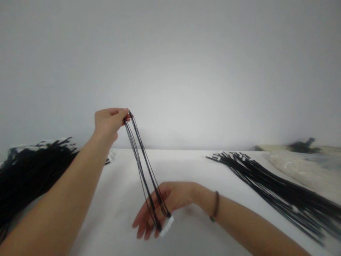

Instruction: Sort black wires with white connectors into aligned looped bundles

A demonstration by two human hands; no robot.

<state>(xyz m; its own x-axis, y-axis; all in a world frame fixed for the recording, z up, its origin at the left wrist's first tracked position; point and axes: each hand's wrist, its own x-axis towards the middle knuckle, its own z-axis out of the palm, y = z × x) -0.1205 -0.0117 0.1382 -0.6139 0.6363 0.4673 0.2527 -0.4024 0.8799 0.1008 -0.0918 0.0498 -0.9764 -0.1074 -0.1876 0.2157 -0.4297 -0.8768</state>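
Note:
Raised at the centre-left, my left hand [110,121] pinches the upper end of a bundle of thin black cables [141,160]. The cables hang down in two strands, slanting to the right. At their lower end is a small white connector [167,225]. Behind and beside that lower part is my right hand [160,206], its fingers stretched apart and pointing down to the left. The strands pass in front of its palm; whether they touch it is unclear. A dark bracelet circles the right wrist.
A heap of black cables [32,170] with white ends lies at the left. Another spread of black cables [255,177] lies at the right on the white table [117,199]. Beyond it sits a clear plastic bag [298,165]. A pale wall rises behind.

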